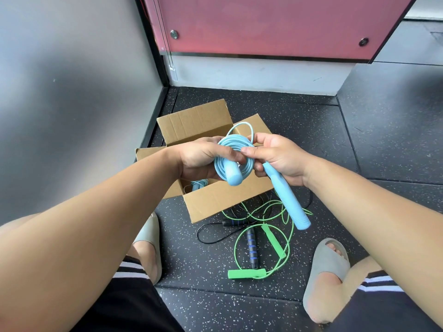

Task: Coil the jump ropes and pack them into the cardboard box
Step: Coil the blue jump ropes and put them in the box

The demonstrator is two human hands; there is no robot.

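The left hand [200,158] grips the coiled blue jump rope [233,155] over the cardboard box [215,200], keeping its loops together. The right hand [278,156] pinches the last turn, holding one handle [286,200].

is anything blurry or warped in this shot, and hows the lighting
Head view: the left hand, right hand and blue jump rope are sharp. Wide-angle stretch swells the forearms toward the bottom corners. The light is soft and even, with no hard shadows around the cardboard box. The grey wall on the left shows a hazy sheen.

Matt cardbd box [227,200], smooth plastic blue jump rope [227,143].
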